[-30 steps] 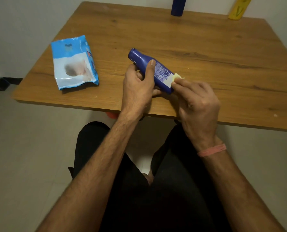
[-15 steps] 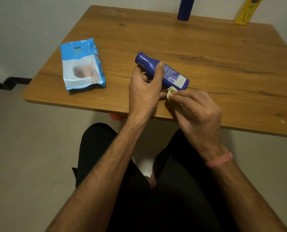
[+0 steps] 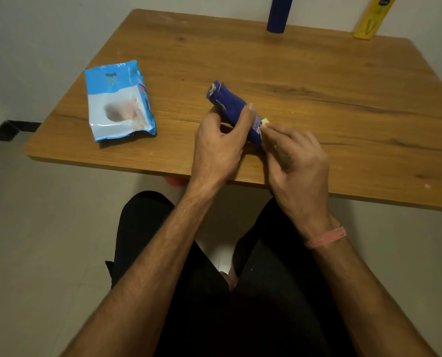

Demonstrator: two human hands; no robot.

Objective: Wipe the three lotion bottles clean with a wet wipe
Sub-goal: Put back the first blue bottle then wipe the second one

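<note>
- Gripping blue lotion bottle (image 3: 230,104), left hand (image 3: 218,148) curls round it, tilted over bench (image 3: 317,81).
- Right hand (image 3: 298,161) pinches wet wipe (image 3: 265,122) against bottle's lower end.
- Wipes pack (image 3: 119,100) lies left; two bottles stand at far edge.

Wooden table (image 3: 317,73) is set against a plain pale wall (image 3: 47,27) (far side). Light tiled floor (image 3: 34,240) is seen below; dark skirting (image 3: 13,126) at left.
</note>
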